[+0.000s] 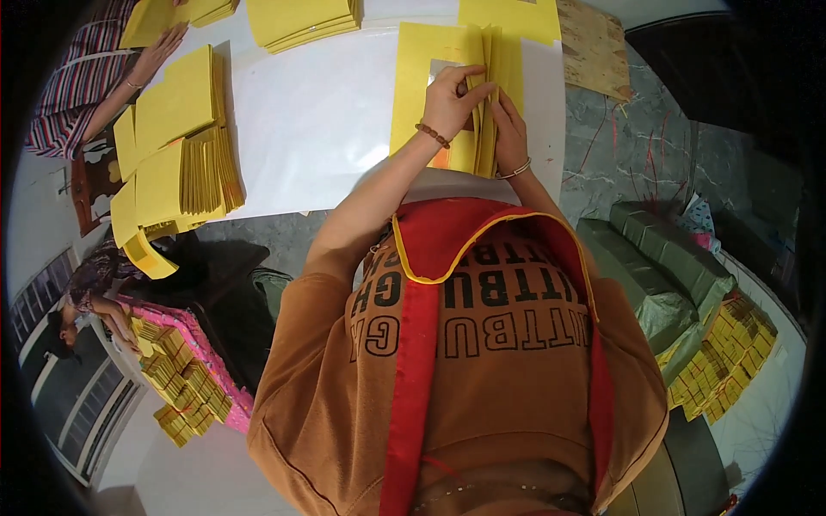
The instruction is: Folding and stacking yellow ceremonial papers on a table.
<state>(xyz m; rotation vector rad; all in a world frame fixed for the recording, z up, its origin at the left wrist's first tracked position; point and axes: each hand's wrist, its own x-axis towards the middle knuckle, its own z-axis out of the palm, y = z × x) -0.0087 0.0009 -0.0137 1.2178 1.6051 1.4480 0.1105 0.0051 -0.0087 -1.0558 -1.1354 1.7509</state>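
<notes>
Several folded yellow paper sheets [482, 142] stand on edge at the far side of the white table. My left hand [452, 101], with a brown bead bracelet, lies over their left side, thumb and forefinger closed at the upper folds. From the right, my right hand [509, 133], with a thin bangle, presses its fingers against the same folds. Flat yellow paper [417, 64] with a silvery patch and an orange mark spreads under and left of my left hand. The palms and some fingertips are hidden.
Stacks of folded yellow paper [176, 95] line the table's left side, another stack [301, 24] its far edge. At the far left a person's hand [159, 56] touches yellow paper; a second person bends over yellow bundles [176, 370]. More bundles [727, 357] lie right, beside a green-covered seat [645, 267].
</notes>
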